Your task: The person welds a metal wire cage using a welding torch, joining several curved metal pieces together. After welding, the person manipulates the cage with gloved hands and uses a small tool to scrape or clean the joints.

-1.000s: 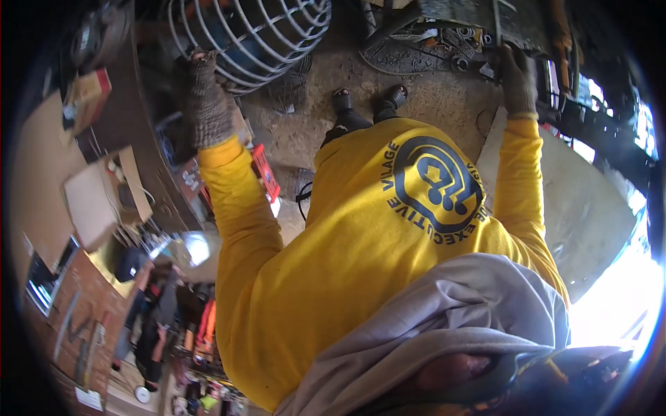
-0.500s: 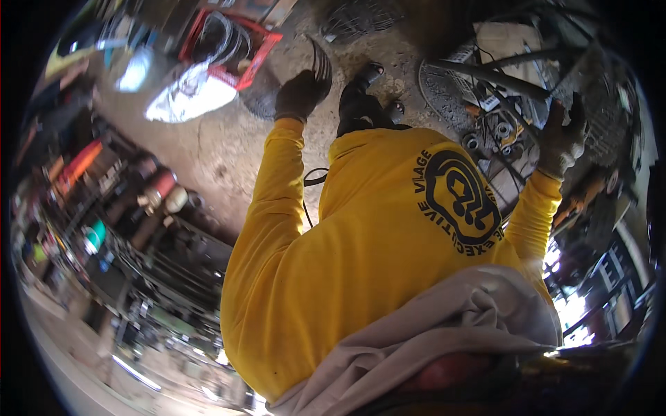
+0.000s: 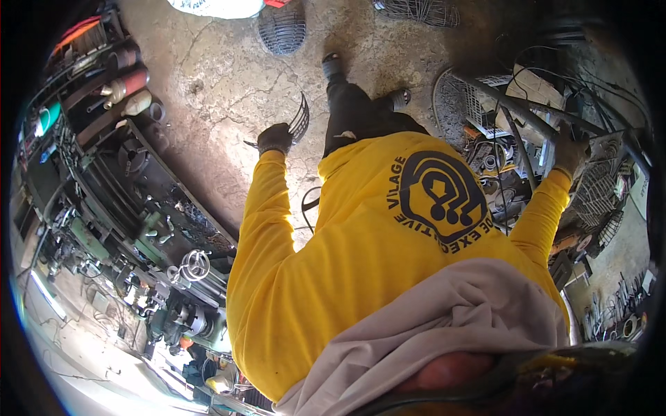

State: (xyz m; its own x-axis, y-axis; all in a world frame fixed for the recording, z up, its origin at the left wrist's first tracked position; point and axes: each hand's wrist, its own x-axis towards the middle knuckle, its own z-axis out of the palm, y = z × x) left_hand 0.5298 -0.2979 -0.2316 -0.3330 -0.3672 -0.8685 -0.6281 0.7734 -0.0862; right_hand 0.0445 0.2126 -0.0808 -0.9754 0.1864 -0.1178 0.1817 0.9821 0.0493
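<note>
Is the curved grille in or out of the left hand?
In: the left hand is shut around part of the grille; the rest juts out.

Left hand, dark-gloved, grips curved barred piece above cracked concrete floor. Right hand, gloved, at dark metal bars; grip unclear. White crate just beyond bars. Grey cage-like piece on floor ahead. Dark machine with pale handwheel along left side; red cylinder near its far end. Yellow sweatshirt on wearer.
</note>
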